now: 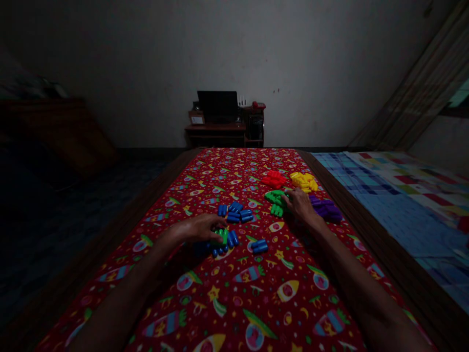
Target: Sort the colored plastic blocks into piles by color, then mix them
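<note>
My left hand is at the middle of the table with its fingers and thumb closed around a bright green toy block made of joined rounded columns. Blue blocks of the same kind lie under and beside it. Just beyond are several more blue blocks, and one blue block lies apart to the right. My right hand reaches to a pile of green blocks, its bent fingertips closed at the pile's right edge on a green block, partly hidden by the fingers.
Red blocks, yellow blocks and purple blocks are heaped around the green pile. A red patterned cloth covers the table. Beyond its far end stands a desk with a dark monitor. Bedding lies to the right.
</note>
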The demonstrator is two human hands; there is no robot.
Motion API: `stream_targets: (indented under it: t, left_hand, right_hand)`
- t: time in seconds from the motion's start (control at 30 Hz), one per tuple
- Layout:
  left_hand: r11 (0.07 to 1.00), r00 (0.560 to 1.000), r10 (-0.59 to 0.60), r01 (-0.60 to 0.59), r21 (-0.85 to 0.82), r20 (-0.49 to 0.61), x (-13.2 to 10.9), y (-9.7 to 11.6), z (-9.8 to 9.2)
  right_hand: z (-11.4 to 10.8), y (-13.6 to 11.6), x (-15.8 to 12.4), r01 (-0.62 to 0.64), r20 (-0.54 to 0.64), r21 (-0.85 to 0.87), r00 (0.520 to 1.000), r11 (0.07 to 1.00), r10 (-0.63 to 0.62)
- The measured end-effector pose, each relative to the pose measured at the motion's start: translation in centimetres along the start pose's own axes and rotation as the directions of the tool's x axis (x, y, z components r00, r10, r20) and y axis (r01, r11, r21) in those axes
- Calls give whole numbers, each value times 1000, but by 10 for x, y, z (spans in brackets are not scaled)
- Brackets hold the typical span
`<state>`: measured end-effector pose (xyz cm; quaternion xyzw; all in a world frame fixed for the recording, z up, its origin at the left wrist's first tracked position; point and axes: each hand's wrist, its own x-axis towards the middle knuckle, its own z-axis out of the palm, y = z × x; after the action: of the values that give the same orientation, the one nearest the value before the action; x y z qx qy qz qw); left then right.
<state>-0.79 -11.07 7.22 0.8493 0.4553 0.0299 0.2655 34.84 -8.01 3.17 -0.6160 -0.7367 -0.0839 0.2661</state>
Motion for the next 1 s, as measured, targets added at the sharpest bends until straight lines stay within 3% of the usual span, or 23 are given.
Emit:
stream_targets:
  t: [0.1,0.2,0.33,0.4,0.47,0.53,0.63,0.7,0.83,1.0]
  left_hand:
    - [1000,995,-4,6,19,-99,7,2,2]
    - [998,980,-45,36,-52,-192,15,5,2]
    - [962,970,-38,-29,-270,-240,23,21,14]
    - [948,954,-21,-76,-310,-298,24,31,22]
    - [943,936,-9,-109,-314,-352,25,39,27]
    - [943,919,-6,-126,-309,-395,24,42,29]
    - [962,894,28,-146,-232,-448,22,40,27]
    - [972,884,121,-198,-127,-452,20,41,28]
    - [925,863,370,-375,55,-344,14,55,48]
    - [853,834,513,-467,233,-203,14,72,82]
  right_hand:
    - [-4,-5,2,16,-50,84,999,996,-12]
    - [-17,-28,4,73,-20,265,997,961,-70]
    - [-28,-81,-10,148,129,601,952,785,-278]
    - [-27,-103,-20,192,159,654,911,731,-381]
    - [-25,-112,-25,235,172,630,887,740,-428]
    - [-24,-108,-22,239,176,571,899,785,-402]
    - [-29,-80,-9,185,165,440,945,879,-282]
    - [-33,-57,1,155,175,322,960,934,-220]
    - [-32,-30,7,100,220,155,966,983,-133]
    - [-15,-42,0,17,182,0,983,1000,-16]
